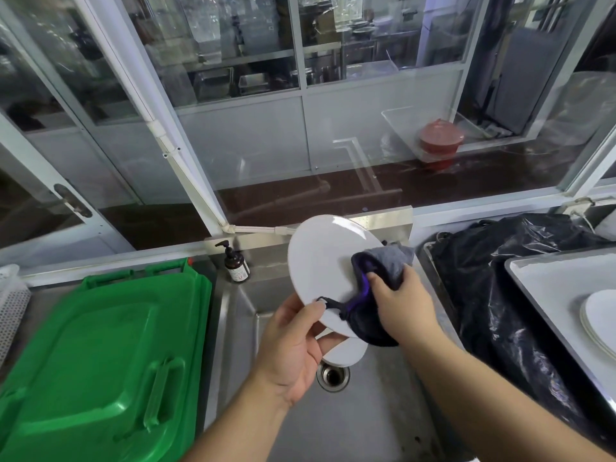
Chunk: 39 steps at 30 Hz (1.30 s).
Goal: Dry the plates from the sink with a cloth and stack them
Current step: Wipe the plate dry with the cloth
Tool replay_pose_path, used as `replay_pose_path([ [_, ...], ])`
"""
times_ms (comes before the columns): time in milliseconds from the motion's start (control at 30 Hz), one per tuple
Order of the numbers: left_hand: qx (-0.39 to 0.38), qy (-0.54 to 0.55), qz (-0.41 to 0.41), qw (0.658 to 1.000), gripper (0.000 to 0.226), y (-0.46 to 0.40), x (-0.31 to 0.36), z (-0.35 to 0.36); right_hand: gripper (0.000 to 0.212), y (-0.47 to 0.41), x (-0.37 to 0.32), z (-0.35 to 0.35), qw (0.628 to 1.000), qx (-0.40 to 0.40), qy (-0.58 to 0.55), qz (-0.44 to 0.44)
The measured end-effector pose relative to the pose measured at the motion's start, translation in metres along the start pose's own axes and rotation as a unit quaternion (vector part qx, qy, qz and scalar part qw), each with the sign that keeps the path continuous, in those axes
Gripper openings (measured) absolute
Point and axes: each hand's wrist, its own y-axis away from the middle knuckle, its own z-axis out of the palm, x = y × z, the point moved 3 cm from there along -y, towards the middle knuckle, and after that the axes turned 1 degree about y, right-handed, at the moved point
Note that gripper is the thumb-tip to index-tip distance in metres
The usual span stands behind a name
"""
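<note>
A white round plate (pixel 320 258) is held tilted above the steel sink (pixel 366 415). My left hand (pixel 293 348) grips its lower edge, thumb on the face. My right hand (pixel 405 301) grips a dark purple and grey cloth (pixel 373 288) and presses it against the plate's right side. Another white plate (pixel 345 353) lies in the sink beside the drain (pixel 332 375), partly hidden by the held plate. A stack of white plates (pixel 600 315) rests on a metal tray (pixel 546 295) at the right edge.
A green plastic lid (pixel 103 355) covers the counter left of the sink. A brown pump bottle (pixel 236 265) stands at the sink's back left corner. A black plastic bag (pixel 506 281) fills the space right of the sink. Glass windows rise behind.
</note>
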Motion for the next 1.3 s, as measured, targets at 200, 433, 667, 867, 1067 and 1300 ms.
replay_pose_path([
  [200,0.028,-0.037,0.01,0.999,0.023,-0.002,0.0,0.004,0.066,0.046,-0.006,0.023,0.97,-0.116,0.152,-0.148],
  [433,0.015,-0.007,-0.002,1.0,0.029,0.006,-0.003,-0.001,0.063,0.037,-0.031,0.01,0.892,-0.24,0.157,-0.349],
  [667,-0.013,-0.024,0.001,1.0,0.034,0.014,-0.004,0.012,0.069,-0.006,-0.06,0.019,0.89,-0.193,0.171,-0.375],
  [867,0.02,-0.02,0.044,0.999,0.035,0.012,-0.003,0.013,0.065,-0.028,-0.062,0.028,0.949,-0.129,0.151,-0.243],
  [1067,0.033,-0.164,0.077,0.983,0.048,0.006,-0.005,0.008,0.049,-0.002,-0.041,0.041,0.987,-0.153,-0.038,0.0],
  [1300,0.015,-0.376,0.124,0.918,0.046,0.004,0.002,-0.002,0.029,0.013,-0.047,0.028,0.921,-0.158,-0.306,0.183],
])
